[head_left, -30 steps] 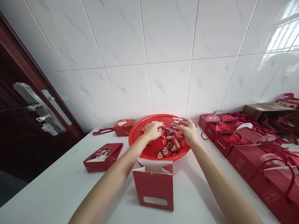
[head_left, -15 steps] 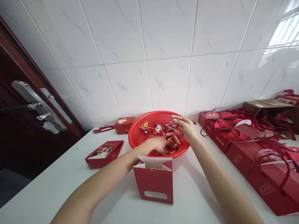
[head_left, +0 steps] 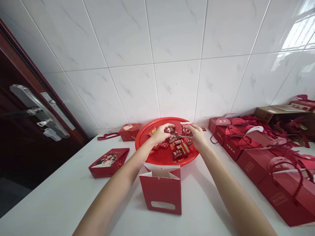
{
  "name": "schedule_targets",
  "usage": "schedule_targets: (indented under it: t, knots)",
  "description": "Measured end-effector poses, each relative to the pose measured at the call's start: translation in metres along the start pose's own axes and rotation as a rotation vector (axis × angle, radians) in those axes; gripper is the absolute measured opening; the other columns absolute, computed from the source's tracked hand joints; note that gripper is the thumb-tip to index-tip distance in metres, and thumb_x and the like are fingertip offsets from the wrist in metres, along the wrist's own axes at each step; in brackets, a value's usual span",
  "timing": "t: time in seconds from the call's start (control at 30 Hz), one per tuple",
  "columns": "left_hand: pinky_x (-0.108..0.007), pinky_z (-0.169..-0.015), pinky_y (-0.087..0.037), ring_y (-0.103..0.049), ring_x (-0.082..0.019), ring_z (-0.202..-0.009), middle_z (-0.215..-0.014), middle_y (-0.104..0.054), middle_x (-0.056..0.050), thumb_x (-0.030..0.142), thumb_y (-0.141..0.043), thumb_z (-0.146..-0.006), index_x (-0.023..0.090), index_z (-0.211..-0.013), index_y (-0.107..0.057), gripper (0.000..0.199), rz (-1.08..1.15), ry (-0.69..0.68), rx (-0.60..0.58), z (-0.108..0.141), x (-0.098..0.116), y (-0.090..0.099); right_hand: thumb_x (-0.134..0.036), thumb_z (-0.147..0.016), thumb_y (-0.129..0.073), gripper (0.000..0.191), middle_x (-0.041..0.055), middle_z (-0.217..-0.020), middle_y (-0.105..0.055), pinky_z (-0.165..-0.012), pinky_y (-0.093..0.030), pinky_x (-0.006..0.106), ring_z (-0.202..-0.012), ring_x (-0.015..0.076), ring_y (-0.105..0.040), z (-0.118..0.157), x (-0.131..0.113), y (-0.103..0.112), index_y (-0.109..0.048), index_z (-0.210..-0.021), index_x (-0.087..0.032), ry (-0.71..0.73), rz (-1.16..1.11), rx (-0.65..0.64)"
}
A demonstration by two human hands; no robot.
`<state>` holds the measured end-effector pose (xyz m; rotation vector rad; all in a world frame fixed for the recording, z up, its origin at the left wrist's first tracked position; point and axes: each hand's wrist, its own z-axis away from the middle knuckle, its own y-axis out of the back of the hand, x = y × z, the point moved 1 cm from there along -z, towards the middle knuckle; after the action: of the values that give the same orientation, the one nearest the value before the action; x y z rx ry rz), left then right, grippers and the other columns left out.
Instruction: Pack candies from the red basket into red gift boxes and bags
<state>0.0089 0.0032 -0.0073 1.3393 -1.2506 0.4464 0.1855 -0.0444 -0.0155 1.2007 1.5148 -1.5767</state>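
Note:
My right hand [head_left: 199, 136] is closed on a red-and-white candy packet [head_left: 186, 128] above the right side of a red plastic basket [head_left: 141, 144]. Over the basket's middle, my left hand [head_left: 159, 134] has its thumb and fingers apart around a small wrapped candy [head_left: 169, 130]; no firm grip on it shows. More wrapped candies [head_left: 180, 150] in red, brown and gold lie in the basket. In front of it stands a red paper gift box [head_left: 161, 193] with its top open and an oval window low on the near side.
At left lies a red box with a printed couple [head_left: 108, 161]. A small red box [head_left: 130, 131] and a dark red ribbon [head_left: 108, 136] are near the tiled wall. Rows of red gift boxes [head_left: 256, 164] and a cardboard carton [head_left: 283, 111] stand at right.
My left hand has lifted from the basket's near side and moved toward its back, uncovering candies there. My right hand stays nearly in place with the packet, which now faces forward more.

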Motion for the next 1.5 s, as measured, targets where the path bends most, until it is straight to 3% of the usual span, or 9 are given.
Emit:
schedule_targets:
  t: [0.27, 0.47, 0.63, 0.87, 1.0, 1.1, 1.27, 1.37, 1.5]
  knots:
    - [-0.034, -0.092, -0.052, -0.064, -0.021, -0.105, -0.119, -0.069, -0.007, 0.007, -0.063, -0.061, 0.017, -0.111, -0.071, 0.051, 0.246, 0.078, 0.074, 0.000, -0.001, -0.003, -0.036, -0.057, -0.078, 0.025, 0.0010, -0.069, -0.071, -0.064, -0.056, 0.031, -0.069, 0.0197, -0.067, -0.002, 0.005, 0.002, -0.068, -0.073, -0.019, -0.025, 0.026, -0.038]
    - [-0.036, -0.090, -0.053, -0.067, -0.022, -0.096, -0.104, -0.073, -0.007, 0.008, -0.062, -0.066, 0.015, -0.100, -0.074, 0.036, 0.265, 0.122, 0.098, 0.002, 0.002, -0.004, -0.035, -0.060, -0.079, 0.024, 0.0016, -0.074, -0.072, -0.066, -0.057, 0.031, -0.071, 0.0189, -0.068, 0.003, 0.002, 0.000, -0.069, -0.075, -0.019, -0.035, 0.039, -0.065]
    - [-0.036, -0.100, -0.050, -0.066, -0.024, -0.111, -0.114, -0.075, -0.008, 0.009, -0.060, -0.074, 0.017, -0.100, -0.076, 0.031, 0.174, 0.063, 0.109, 0.001, 0.000, -0.003, -0.035, -0.065, -0.077, 0.023, 0.0022, -0.074, -0.072, -0.059, -0.055, 0.027, -0.069, 0.0172, -0.067, 0.007, -0.001, -0.003, -0.069, -0.078, -0.019, -0.051, 0.057, -0.056]
    - [-0.041, -0.117, -0.040, -0.055, -0.025, -0.135, -0.143, -0.060, -0.009, 0.018, -0.055, -0.090, 0.017, -0.134, -0.063, 0.045, 0.026, -0.040, 0.094, 0.000, -0.007, -0.010, -0.036, -0.066, -0.079, 0.024, -0.0001, -0.067, -0.069, -0.048, -0.049, 0.023, -0.061, 0.0162, -0.066, 0.011, -0.003, -0.005, -0.062, -0.074, -0.021, -0.049, 0.086, -0.036]
    - [-0.041, -0.121, -0.036, -0.047, -0.024, -0.142, -0.151, -0.053, -0.007, 0.022, -0.053, -0.093, 0.018, -0.141, -0.058, 0.048, -0.062, -0.146, 0.032, 0.004, -0.006, -0.016, -0.033, -0.069, -0.078, 0.020, -0.0004, -0.065, -0.068, -0.045, -0.047, 0.024, -0.057, 0.0163, -0.065, 0.011, -0.004, -0.004, -0.063, -0.077, -0.021, -0.110, 0.079, -0.075]
    - [-0.039, -0.122, -0.033, -0.039, -0.024, -0.147, -0.156, -0.046, -0.004, 0.017, -0.053, -0.088, 0.022, -0.140, -0.059, 0.052, -0.128, -0.204, -0.004, 0.008, -0.003, -0.018, -0.033, -0.063, -0.084, 0.026, -0.0002, -0.069, -0.068, -0.052, -0.052, 0.024, -0.062, 0.0153, -0.065, 0.011, -0.006, -0.004, -0.064, -0.073, -0.020, -0.090, 0.034, -0.095]
    - [-0.040, -0.123, -0.033, -0.030, -0.028, -0.151, -0.163, -0.035, -0.005, 0.003, -0.052, -0.070, 0.019, -0.145, -0.055, 0.077, -0.104, -0.259, -0.100, 0.013, 0.003, -0.020, -0.028, -0.049, -0.091, 0.038, -0.0005, -0.071, -0.070, -0.057, -0.053, 0.025, -0.065, 0.0153, -0.066, 0.010, -0.004, -0.002, -0.065, -0.076, -0.019, -0.048, -0.008, -0.084]
    - [-0.042, -0.121, -0.035, -0.037, -0.030, -0.148, -0.157, -0.044, -0.010, 0.005, -0.054, -0.068, 0.014, -0.144, -0.054, 0.076, 0.027, -0.230, -0.096, 0.012, 0.005, -0.022, -0.024, -0.046, -0.089, 0.041, 0.0001, -0.073, -0.072, -0.059, -0.055, 0.028, -0.065, 0.0171, -0.067, 0.010, -0.003, -0.001, -0.065, -0.078, -0.018, -0.050, -0.017, -0.059]
    - [-0.046, -0.106, -0.050, -0.061, -0.031, -0.125, -0.133, -0.065, -0.017, 0.020, -0.063, -0.081, 0.010, -0.137, -0.057, 0.058, 0.168, -0.146, 0.060, 0.007, 0.005, -0.020, -0.026, -0.047, -0.089, 0.042, 0.0009, -0.077, -0.074, -0.061, -0.054, 0.030, -0.065, 0.0176, -0.067, 0.010, -0.003, -0.001, -0.067, -0.083, -0.018, -0.024, 0.033, -0.118]
